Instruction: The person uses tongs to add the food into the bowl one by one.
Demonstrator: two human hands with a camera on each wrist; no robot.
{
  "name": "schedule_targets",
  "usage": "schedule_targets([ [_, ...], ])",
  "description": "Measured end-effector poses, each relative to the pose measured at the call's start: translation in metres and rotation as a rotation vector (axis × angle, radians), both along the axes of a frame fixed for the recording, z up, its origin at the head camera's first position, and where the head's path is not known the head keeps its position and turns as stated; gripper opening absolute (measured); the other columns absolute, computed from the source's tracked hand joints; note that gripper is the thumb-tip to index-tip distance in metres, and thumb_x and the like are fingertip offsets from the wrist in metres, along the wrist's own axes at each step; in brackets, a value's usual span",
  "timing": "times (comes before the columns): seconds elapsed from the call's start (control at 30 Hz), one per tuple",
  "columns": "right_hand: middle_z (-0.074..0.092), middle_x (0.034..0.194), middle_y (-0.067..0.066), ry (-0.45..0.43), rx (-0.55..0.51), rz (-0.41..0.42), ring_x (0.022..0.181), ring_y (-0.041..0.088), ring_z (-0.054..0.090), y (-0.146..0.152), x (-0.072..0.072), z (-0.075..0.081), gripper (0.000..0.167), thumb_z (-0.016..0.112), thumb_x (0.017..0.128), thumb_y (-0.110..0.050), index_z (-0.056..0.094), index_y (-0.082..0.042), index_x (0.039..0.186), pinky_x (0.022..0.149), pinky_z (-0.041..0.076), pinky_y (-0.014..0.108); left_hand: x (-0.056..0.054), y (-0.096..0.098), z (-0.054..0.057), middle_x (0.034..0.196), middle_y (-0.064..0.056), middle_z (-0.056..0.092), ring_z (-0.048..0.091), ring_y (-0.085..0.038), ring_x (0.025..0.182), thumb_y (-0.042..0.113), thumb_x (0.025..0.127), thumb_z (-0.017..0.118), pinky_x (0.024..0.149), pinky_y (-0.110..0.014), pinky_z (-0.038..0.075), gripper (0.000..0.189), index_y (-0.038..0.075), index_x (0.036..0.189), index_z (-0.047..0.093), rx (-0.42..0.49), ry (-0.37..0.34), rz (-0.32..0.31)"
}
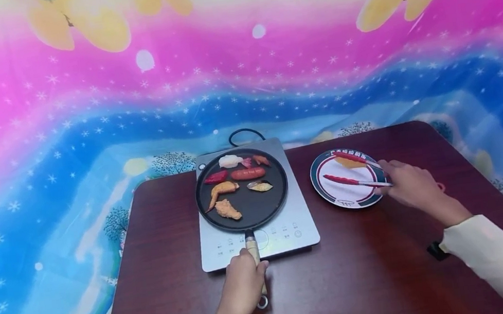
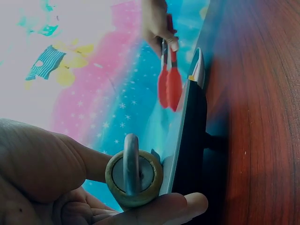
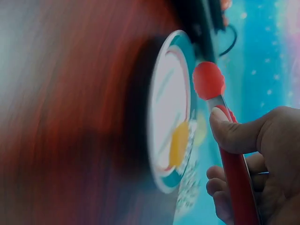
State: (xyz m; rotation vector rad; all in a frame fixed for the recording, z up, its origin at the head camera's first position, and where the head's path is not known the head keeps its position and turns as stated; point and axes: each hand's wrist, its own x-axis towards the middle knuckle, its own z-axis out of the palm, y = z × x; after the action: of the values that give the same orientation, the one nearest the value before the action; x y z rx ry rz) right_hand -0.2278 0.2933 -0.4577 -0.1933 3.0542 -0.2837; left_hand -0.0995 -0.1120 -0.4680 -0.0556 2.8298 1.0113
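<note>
My left hand grips the wooden handle of a black frying pan. In the left wrist view the handle's end ring shows between thumb and fingers. Over a patterned plate, my right hand holds red-tipped tongs, their arms spread apart. A flat yellow-orange piece of food lies on the plate beneath them. In the pan are a sausage, a chicken wing, a fried drumstick, a shell-like piece and several other pieces.
The pan stands on a silver induction cooker with a black cord behind it. Both cooker and plate are on a dark red wooden table. A printed cloth backdrop hangs behind the table.
</note>
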Motion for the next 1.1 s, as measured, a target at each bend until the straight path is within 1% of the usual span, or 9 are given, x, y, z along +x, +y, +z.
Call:
schedule_targets([
  [0.2,0.057,0.129,0.037,0.003,0.011,-0.048,0.114,0.055,0.056,0.025,-0.005,-0.005,0.092,0.082,0.087,-0.035,0.035,0.011,0.152,0.09,0.046,0.075,0.0,0.001,0.0,0.071,-0.013,0.059,0.059,-0.018,0.057,0.015,0.091,0.076,0.051,-0.028,0.052,0.034,-0.013,0.099,0.06,0.002,-0.004,0.005],
  [0.27,0.055,0.13,0.038,0.002,0.028,-0.054,0.116,0.057,0.055,0.03,-0.007,-0.006,0.092,0.082,0.086,-0.035,0.036,0.011,0.151,0.089,0.046,0.076,0.0,0.001,0.0,0.071,-0.014,0.059,0.059,-0.018,0.057,0.015,0.091,0.076,0.051,-0.028,0.052,0.034,-0.014,0.1,0.059,-0.001,-0.009,0.005],
  [0.4,0.057,0.127,0.039,-0.006,0.044,-0.065,0.112,0.056,0.056,0.036,-0.012,-0.009,0.09,0.082,0.086,-0.034,0.038,0.013,0.149,0.088,0.047,0.075,0.0,0.001,0.0,0.07,-0.013,0.059,0.059,-0.018,0.057,0.015,0.092,0.076,0.051,-0.028,0.052,0.035,-0.014,0.101,0.059,-0.004,-0.013,0.003],
  [0.5,0.055,0.13,0.04,-0.041,0.03,-0.084,0.114,0.057,0.055,0.039,-0.015,-0.011,0.088,0.081,0.087,-0.034,0.038,0.013,0.148,0.089,0.046,0.076,0.0,0.001,0.0,0.069,-0.013,0.058,0.059,-0.018,0.057,0.015,0.092,0.076,0.05,-0.028,0.051,0.034,-0.014,0.1,0.059,-0.001,-0.009,0.004],
  [0.57,0.052,0.135,0.041,-0.076,0.011,-0.1,0.119,0.059,0.051,0.04,-0.016,-0.012,0.087,0.08,0.088,-0.034,0.038,0.013,0.149,0.092,0.044,0.077,0.0,0.001,0.0,0.069,-0.012,0.058,0.059,-0.018,0.056,0.015,0.091,0.076,0.05,-0.028,0.051,0.033,-0.013,0.099,0.059,-0.002,-0.005,0.008],
  [0.67,0.046,0.14,0.043,-0.132,-0.021,-0.121,0.125,0.061,0.046,0.043,-0.018,-0.015,0.088,0.078,0.09,-0.035,0.035,0.012,0.151,0.097,0.041,0.078,0.0,0.001,0.0,0.068,-0.012,0.057,0.058,-0.018,0.056,0.015,0.091,0.076,0.05,-0.028,0.051,0.033,-0.012,0.098,0.059,-0.002,-0.011,0.015],
  [0.77,0.044,0.142,0.044,-0.165,-0.044,-0.129,0.127,0.061,0.043,0.045,-0.019,-0.018,0.089,0.076,0.091,-0.037,0.032,0.012,0.152,0.099,0.039,0.078,0.0,0.001,0.001,0.069,-0.012,0.057,0.058,-0.018,0.056,0.015,0.091,0.076,0.05,-0.028,0.051,0.033,-0.012,0.099,0.059,0.0,-0.023,0.02],
  [0.87,0.044,0.142,0.043,-0.167,-0.048,-0.12,0.128,0.061,0.043,0.047,-0.018,-0.022,0.088,0.075,0.092,-0.037,0.033,0.012,0.152,0.1,0.04,0.077,0.0,0.002,0.001,0.069,-0.012,0.057,0.058,-0.018,0.057,0.016,0.092,0.076,0.05,-0.028,0.051,0.033,-0.012,0.099,0.059,-0.002,-0.032,0.024],
  [1.1,0.05,0.138,0.042,-0.127,-0.043,-0.091,0.119,0.056,0.051,0.045,-0.014,-0.03,0.081,0.075,0.093,-0.034,0.039,0.011,0.149,0.097,0.044,0.074,-0.001,0.002,0.001,0.07,-0.012,0.057,0.058,-0.017,0.056,0.015,0.092,0.076,0.049,-0.027,0.05,0.033,-0.012,0.1,0.059,0.011,-0.048,0.029],
])
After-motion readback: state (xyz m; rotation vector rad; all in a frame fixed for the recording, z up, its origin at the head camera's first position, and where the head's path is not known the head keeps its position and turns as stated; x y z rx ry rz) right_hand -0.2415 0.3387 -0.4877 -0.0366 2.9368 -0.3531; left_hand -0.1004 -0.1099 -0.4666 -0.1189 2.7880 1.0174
